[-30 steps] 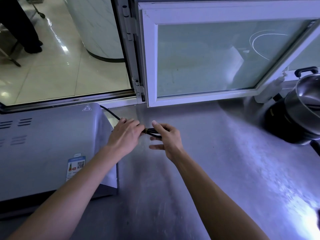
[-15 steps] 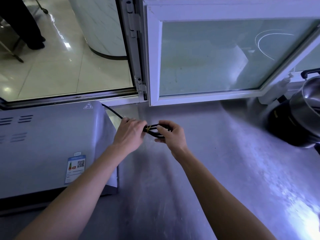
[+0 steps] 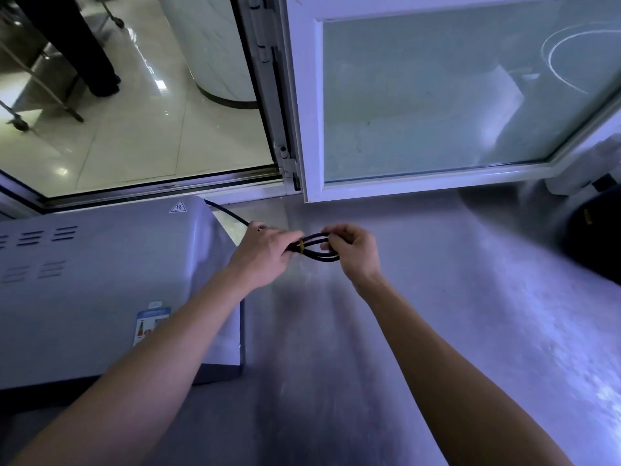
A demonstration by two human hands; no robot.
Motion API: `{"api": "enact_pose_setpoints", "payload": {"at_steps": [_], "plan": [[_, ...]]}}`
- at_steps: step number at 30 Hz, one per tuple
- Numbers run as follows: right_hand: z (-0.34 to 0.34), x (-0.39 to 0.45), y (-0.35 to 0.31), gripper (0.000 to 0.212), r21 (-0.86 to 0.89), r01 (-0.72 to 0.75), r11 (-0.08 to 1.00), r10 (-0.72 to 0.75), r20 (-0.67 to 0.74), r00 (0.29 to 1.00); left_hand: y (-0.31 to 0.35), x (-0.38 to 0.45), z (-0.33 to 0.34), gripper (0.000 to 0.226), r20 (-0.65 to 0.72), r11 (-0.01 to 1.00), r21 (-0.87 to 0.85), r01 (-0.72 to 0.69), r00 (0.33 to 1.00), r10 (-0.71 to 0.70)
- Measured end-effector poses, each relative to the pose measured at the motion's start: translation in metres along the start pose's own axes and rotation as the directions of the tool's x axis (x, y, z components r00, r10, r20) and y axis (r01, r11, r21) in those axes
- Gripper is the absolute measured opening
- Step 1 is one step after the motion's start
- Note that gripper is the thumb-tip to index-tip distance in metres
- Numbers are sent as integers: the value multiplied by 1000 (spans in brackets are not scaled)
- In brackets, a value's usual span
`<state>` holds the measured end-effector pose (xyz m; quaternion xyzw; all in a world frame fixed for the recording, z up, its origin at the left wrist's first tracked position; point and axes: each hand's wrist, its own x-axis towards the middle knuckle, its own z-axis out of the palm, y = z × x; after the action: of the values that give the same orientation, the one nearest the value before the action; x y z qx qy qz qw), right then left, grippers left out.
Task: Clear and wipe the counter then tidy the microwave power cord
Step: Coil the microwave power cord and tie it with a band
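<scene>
The black power cord (image 3: 319, 255) is folded into a small looped bundle above the steel counter (image 3: 437, 297), bound by a thin yellow tie (image 3: 301, 246). My left hand (image 3: 263, 255) grips the bundle's left end beside the tie. My right hand (image 3: 354, 252) pinches the loops at the right end. The rest of the cord (image 3: 225, 211) runs back behind the grey microwave (image 3: 100, 280), which stands at the left of the counter.
An open white-framed window (image 3: 453, 105) hangs over the back of the counter. A dark pot (image 3: 594, 237) sits at the right edge. Through the opening at the left I see a tiled floor and a person's legs (image 3: 77, 42).
The camera has tilted so the pot slid toward the right edge. The cord loops have spread wider between my hands, and the yellow tie now shows beside my left hand.
</scene>
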<state>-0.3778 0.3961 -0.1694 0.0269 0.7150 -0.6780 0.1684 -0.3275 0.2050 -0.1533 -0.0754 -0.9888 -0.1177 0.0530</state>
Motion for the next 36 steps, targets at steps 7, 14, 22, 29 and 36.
{"api": "enact_pose_setpoints", "payload": {"at_steps": [7, 14, 22, 29, 36], "plan": [[3, 27, 24, 22, -184, 50, 982, -43, 44, 998, -14, 20, 21, 29, 94, 989, 45, 140, 985, -144], [9, 56, 37, 26, -377, 97, 921, -56, 118, 991, -25, 40, 43, 30, 204, 951, 194, 241, 938, -279], [29, 89, 54, 27, -466, 75, 881, -5, 151, 989, -42, 52, 62, 29, 257, 911, 337, 236, 908, -331], [37, 103, 60, 29, -521, 67, 851, 49, 205, 977, -52, 50, 77, 29, 191, 890, 372, 265, 916, -353], [10, 77, 52, 27, -506, 8, 862, 95, 178, 980, -42, 30, 74, 34, 225, 877, 429, 216, 915, -336]]}}
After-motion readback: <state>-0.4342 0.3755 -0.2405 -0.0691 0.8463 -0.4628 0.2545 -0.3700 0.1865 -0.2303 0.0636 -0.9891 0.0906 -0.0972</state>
